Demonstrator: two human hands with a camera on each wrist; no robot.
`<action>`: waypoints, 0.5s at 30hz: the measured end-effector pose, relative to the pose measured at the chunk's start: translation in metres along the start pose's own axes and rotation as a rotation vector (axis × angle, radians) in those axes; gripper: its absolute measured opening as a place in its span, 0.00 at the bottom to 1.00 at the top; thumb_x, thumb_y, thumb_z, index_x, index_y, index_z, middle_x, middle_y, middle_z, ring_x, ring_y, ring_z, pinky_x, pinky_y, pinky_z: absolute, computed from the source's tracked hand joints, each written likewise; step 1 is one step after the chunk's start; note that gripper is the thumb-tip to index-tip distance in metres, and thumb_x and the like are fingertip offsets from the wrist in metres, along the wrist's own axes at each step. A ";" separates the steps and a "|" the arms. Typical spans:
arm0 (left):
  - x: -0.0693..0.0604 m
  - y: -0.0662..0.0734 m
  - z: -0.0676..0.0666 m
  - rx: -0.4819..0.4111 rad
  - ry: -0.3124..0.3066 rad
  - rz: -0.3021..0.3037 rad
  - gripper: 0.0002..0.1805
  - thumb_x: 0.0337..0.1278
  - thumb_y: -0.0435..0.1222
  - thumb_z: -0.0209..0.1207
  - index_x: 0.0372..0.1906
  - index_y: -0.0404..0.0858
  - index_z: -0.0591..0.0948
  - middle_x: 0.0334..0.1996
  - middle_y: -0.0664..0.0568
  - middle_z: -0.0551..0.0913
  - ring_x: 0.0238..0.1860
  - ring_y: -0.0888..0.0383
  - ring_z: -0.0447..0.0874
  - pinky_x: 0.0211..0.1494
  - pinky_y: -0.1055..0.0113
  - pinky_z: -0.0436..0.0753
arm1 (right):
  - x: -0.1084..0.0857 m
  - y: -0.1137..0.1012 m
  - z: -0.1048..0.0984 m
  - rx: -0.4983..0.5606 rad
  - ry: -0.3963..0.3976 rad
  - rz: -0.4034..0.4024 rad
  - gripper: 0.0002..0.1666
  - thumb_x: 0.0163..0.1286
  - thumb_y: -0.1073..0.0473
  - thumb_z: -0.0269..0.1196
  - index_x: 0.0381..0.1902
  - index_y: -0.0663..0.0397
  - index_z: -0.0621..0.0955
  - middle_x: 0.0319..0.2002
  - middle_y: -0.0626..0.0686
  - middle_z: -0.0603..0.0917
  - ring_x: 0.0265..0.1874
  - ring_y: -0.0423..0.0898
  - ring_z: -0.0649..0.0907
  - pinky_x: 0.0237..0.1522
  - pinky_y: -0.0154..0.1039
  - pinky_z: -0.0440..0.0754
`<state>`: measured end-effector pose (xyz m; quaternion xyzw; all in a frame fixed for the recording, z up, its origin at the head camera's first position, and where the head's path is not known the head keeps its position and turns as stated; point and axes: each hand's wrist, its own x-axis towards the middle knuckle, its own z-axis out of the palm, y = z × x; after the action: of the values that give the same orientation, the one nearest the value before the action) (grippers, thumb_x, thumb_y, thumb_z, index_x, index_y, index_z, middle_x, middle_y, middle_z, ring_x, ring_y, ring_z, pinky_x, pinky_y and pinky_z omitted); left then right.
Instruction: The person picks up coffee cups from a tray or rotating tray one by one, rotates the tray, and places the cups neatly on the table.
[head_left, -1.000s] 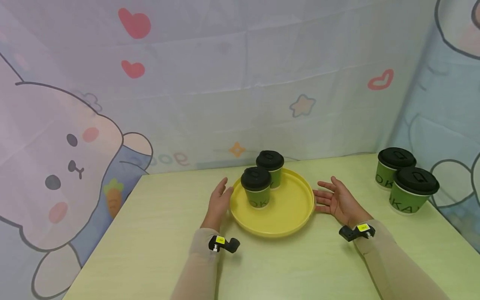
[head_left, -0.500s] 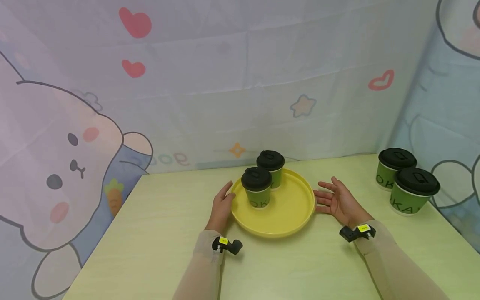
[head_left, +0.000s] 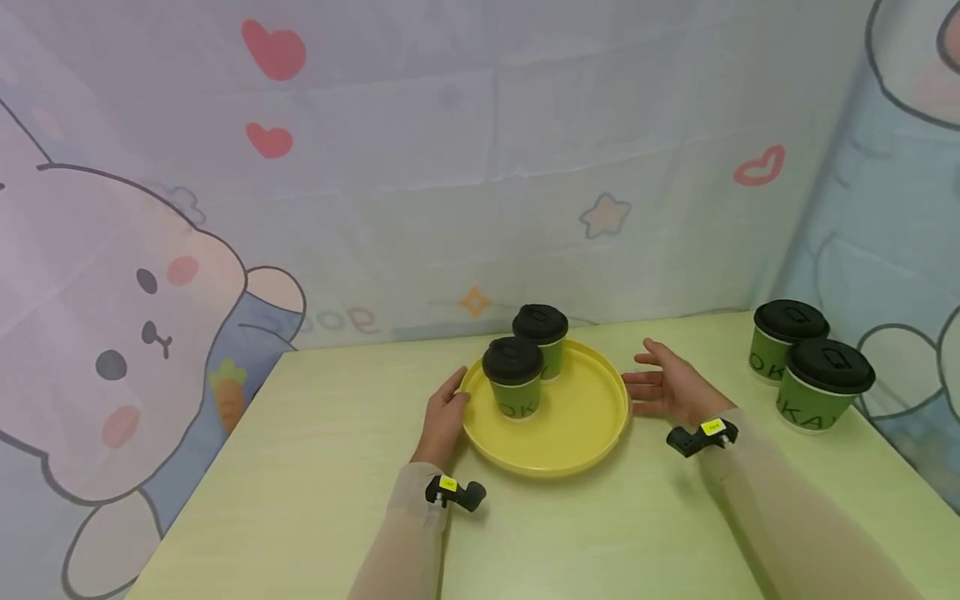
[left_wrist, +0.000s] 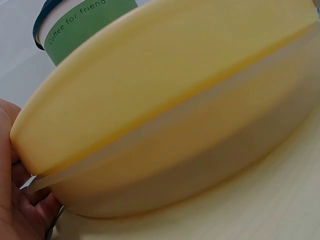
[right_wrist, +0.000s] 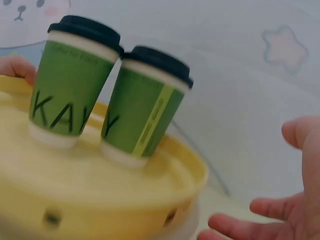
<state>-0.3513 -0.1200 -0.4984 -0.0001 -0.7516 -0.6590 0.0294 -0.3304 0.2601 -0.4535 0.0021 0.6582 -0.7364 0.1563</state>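
A round yellow tray [head_left: 577, 425] lies on the table in the head view. On its left half stand two green paper cups with black lids, a front cup [head_left: 516, 398] and a rear cup [head_left: 553, 360]. My left hand [head_left: 438, 425] grips the tray's left rim; the left wrist view shows its fingers [left_wrist: 47, 207] tucked under the edge. Beside the right rim is my right hand [head_left: 678, 390], palm facing the tray and thumb raised. In the right wrist view its fingers [right_wrist: 245, 227] are extended, with a gap to the tray and nothing held.
Two more lidded green cups stand close together at the table's right side, one nearer [head_left: 813, 407] and one behind [head_left: 767, 354]. A printed cloth backdrop [head_left: 420, 167] rises behind the pale table [head_left: 300, 492]. Each wrist wears a small black camera.
My left hand has come rightward onto the tray's rim and taken hold. The right hand has shifted slightly left and its wrist has lifted. Tray and cups keep their places.
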 end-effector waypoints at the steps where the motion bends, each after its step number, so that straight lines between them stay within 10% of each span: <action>1: 0.000 0.000 0.000 -0.002 0.004 -0.005 0.29 0.69 0.35 0.51 0.74 0.46 0.72 0.74 0.49 0.68 0.70 0.49 0.69 0.71 0.53 0.70 | 0.003 -0.011 0.004 -0.062 0.021 0.014 0.58 0.74 0.26 0.45 0.81 0.61 0.44 0.70 0.70 0.68 0.62 0.59 0.79 0.58 0.52 0.82; 8: -0.003 -0.002 -0.002 0.003 0.017 0.000 0.28 0.69 0.34 0.50 0.74 0.44 0.72 0.74 0.48 0.68 0.73 0.49 0.66 0.73 0.52 0.68 | 0.019 -0.092 0.043 -0.449 0.073 0.065 0.56 0.76 0.28 0.44 0.81 0.62 0.42 0.75 0.76 0.55 0.71 0.72 0.62 0.62 0.59 0.77; 15: 0.001 0.000 0.001 0.021 0.027 0.041 0.28 0.68 0.33 0.50 0.73 0.43 0.73 0.72 0.47 0.71 0.66 0.48 0.73 0.68 0.53 0.73 | 0.039 -0.138 0.079 -0.660 0.159 0.070 0.51 0.76 0.34 0.47 0.80 0.65 0.49 0.74 0.73 0.56 0.63 0.70 0.71 0.51 0.55 0.85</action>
<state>-0.3524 -0.1195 -0.4985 -0.0061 -0.7578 -0.6502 0.0530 -0.3835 0.1862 -0.3178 0.0313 0.8708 -0.4752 0.1220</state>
